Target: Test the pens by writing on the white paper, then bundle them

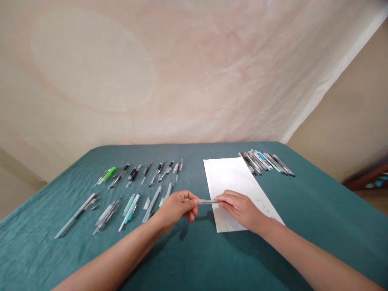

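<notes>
A thin grey, see-through pen [208, 201] lies level between my two hands, above the table. The fingertips of my left hand [178, 207] pinch its left end. My right hand [239, 208] is closed round its right end, over the lower part of a white paper sheet [232, 178]. Small dark marks show on the sheet's right side, too blurred to read. Close to my left hand lie clear pen parts [152, 204], partly hidden behind that hand. The pen's ends are covered by my fingers.
On the left of the green-clothed table [194, 262], pens and pen parts lie in two rows, among them a bright green one [107, 174] and a turquoise one [131, 211]. A group of several pens [263, 162] lies side by side at the back right. A pale cloth [194, 81] hangs behind.
</notes>
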Demonstrator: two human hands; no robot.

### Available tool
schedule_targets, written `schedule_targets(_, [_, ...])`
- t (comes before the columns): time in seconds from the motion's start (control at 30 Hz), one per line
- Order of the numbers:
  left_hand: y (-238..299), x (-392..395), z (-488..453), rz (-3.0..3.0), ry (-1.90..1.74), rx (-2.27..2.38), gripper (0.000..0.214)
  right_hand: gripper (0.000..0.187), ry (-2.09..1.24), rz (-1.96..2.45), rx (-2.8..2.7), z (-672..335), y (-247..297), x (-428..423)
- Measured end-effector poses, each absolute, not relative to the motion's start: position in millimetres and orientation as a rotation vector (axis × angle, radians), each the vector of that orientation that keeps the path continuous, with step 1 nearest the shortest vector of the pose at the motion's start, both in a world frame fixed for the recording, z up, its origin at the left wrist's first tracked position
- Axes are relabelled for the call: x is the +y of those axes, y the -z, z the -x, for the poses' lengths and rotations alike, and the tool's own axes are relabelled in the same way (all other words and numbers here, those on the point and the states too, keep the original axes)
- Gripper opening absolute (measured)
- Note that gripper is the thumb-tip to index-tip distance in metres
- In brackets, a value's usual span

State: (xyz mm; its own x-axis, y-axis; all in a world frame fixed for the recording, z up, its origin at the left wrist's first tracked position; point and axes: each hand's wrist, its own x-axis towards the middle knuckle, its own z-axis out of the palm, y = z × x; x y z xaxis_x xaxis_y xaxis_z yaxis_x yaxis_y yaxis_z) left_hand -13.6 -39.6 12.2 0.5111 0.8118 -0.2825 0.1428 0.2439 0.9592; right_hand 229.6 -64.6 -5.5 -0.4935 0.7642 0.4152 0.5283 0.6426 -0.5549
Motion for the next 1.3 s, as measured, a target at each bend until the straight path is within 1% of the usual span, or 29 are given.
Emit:
schedule_targets(0.17, [-23.0,-33.0,15.8,-1.360,-0.673,0.993,0.028,0.026,-0.366,1.058,-2.136,-235.3,6.0,-58.4])
schedule_targets(0.3, [-21.0,-30.5,17.3,-1.385,-0.698,1.022,0.029,0.023,-0.265,1.148,-2.126,-248.0,10.6,-53.5])
schedule_targets(0.43, [-13.8,-33.9,17.7,-1.521,-0.663,1.058,0.027,0.026,-0.296,1.355,-1.953,-275.2,8.2,-42.9])
schedule_targets(0.57, [-9.1,-40.5,16.4,-1.800,-0.447,1.070,0.020,0.033,-0.257,1.639,-1.601,-337.3,5.3,-23.6])
schedule_targets(0.63, [-9.7,-43.0,15.4,-1.970,-0.371,1.061,0.018,0.034,-0.158,1.777,-1.431,-382.4,8.4,-12.8])
schedule_targets(0.77, [-13.3,-45.4,13.5,-2.182,-0.338,1.020,0.020,0.038,0.124,2.147,-1.142,-472.9,25.4,3.7])
schedule_targets(0.83, [-14.2,-46.1,13.0,-2.208,-0.337,1.009,0.020,0.039,0.153,2.347,-1.015,-503.8,36.3,7.8])
schedule_targets(0.9, [-14.3,-46.4,12.8,-2.214,-0.341,1.002,0.020,0.041,0.157,2.411,-0.948,-521.1,46.6,9.8])
schedule_targets(1.03, [-13.9,-46.6,13.2,-2.219,-0.350,0.999,0.019,0.036,0.155,2.466,-0.902,-528.6,64.3,11.8])
schedule_targets(1.3, [-16.3,-51.2,11.8,-2.244,-0.373,0.977,0.017,0.038,0.186,2.468,-0.967,-528.8,82.0,9.4])
